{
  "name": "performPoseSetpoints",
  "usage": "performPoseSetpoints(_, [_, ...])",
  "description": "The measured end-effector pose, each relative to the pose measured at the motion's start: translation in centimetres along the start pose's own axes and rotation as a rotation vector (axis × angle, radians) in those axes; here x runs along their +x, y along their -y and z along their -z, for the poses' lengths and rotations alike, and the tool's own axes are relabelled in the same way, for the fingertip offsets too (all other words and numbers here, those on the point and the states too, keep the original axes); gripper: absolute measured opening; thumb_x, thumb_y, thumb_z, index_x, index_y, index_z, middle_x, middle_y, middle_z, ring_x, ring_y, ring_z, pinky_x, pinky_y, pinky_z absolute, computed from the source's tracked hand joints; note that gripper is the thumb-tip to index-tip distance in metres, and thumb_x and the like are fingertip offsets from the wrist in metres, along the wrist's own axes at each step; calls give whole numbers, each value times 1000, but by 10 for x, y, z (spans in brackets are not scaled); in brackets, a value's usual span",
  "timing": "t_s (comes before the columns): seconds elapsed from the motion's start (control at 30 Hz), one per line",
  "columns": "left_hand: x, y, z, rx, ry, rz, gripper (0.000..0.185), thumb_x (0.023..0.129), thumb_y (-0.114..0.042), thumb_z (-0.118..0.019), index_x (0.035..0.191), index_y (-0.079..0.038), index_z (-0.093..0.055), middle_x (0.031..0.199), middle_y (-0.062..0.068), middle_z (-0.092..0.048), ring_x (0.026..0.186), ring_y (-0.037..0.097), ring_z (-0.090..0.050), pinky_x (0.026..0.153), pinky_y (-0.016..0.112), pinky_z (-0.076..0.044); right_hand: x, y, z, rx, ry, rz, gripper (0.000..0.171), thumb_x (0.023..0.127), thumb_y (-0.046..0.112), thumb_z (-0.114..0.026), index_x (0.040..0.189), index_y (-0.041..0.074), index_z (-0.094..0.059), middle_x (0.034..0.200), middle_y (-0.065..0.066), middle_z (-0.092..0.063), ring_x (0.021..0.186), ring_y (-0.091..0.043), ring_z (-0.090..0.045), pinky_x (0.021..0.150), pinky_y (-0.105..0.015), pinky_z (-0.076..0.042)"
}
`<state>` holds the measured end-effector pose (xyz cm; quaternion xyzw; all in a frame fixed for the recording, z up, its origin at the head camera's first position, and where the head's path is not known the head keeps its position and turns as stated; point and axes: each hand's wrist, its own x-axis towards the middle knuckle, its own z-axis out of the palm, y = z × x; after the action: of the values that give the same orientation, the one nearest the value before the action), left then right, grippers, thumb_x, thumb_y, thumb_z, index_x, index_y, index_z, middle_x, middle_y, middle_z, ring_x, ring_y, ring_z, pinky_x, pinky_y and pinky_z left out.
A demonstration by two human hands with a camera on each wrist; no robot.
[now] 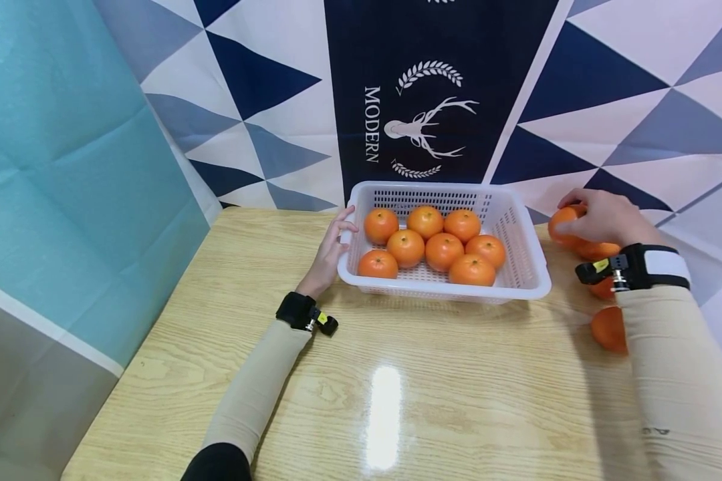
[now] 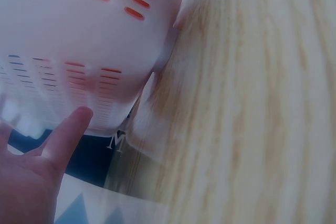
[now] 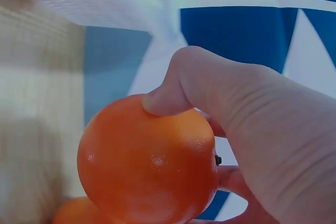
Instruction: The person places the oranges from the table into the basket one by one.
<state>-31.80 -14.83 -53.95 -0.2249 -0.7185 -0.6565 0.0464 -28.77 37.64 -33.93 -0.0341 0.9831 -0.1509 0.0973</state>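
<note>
Our right hand [image 1: 604,217] has its fingers curled round an orange [image 3: 149,163] – we'd lift it well over the basket [image 1: 532,267] rim while our left hand [image 1: 331,250], fingers straight, steadies it.

A white slotted plastic basket [image 1: 520,267] filled with oranges [image 1: 443,250] blocks the middle back of the pale wooden table [image 1: 349,387]. Bare tabletop lies open in front of it. Loose oranges [image 1: 608,329] crowd the right edge. A patterned fabric backdrop [image 1: 608,100] closes off the rear.
</note>
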Motion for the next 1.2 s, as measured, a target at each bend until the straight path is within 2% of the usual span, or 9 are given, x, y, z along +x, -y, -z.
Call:
performPoseSetpoints(0.27, [5,16,5,-10,11,-2,33,100,-19,-47,129,-23,-61,185,-19,-29,177,15,-18,137,63,-35,-3,6,16,-18,-14,-3,67,101,43,-75,152,5,-52,147,-42,-51,122,-59,-45,93,-75,-47])
performPoseSetpoints(0.53, [4,16,5,-9,13,-3,32,100,-18,-46,129,-24,-61,185,-19,-28,177,16,-18,137,64,-36,-3,21,25,5,2,16,71,99,42,-78,155,7,-51,145,-39,-53,120,-57,-50,86,-68,-53])
performPoseSetpoints(0.63, [4,14,3,-7,1,-2,32,100,-20,-46,128,-23,-61,186,-15,-28,178,18,-18,137,63,-35,-2,32,27,-9,-21,30,72,99,42,-78,155,5,-52,142,-40,-55,116,-57,-51,84,-65,-55])
performPoseSetpoints(0.67, [1,4,1,-2,1,-1,33,99,-19,-45,129,-21,-60,188,-9,-28,178,23,-18,137,64,-35,-2,36,28,-10,-24,36,73,99,42,-78,155,5,-52,141,-41,-55,115,-57,-51,84,-64,-55])
performPoseSetpoints(0.8, [1,2,0,2,-9,-13,32,99,-18,-46,128,-18,-60,188,-2,-28,179,28,-17,136,65,-36,1,53,30,-13,-31,50,72,98,40,-80,155,5,-53,138,-40,-56,113,-56,-51,84,-61,-54])
performPoseSetpoints(1.0, [3,13,3,-1,-8,-10,31,99,-19,-47,127,-23,-61,187,-11,-29,177,19,-19,137,63,-36,7,75,28,-19,-51,91,64,98,32,-78,151,3,-56,136,-38,-58,113,-54,-53,85,-58,-53])
performPoseSetpoints(1.03, [1,4,1,4,-4,-6,32,99,-18,-46,128,-21,-60,187,-7,-29,178,23,-19,137,63,-36,8,79,27,-26,-58,99,64,98,31,-78,151,3,-57,137,-38,-59,112,-54,-53,84,-57,-54])
performPoseSetpoints(1.17, [-1,-5,-1,14,-10,-23,31,100,-21,-46,127,-23,-60,188,-2,-29,178,27,-19,136,59,-38,12,92,24,-46,-66,139,62,98,29,-77,151,3,-58,138,-38,-59,111,-53,-56,84,-56,-55])
performPoseSetpoints(1.2, [-5,-17,-4,12,-9,-28,31,99,-21,-46,127,-21,-60,188,1,-28,178,30,-18,136,60,-38,13,96,23,-46,-63,144,62,98,29,-77,151,4,-58,139,-37,-58,112,-53,-56,85,-57,-55])
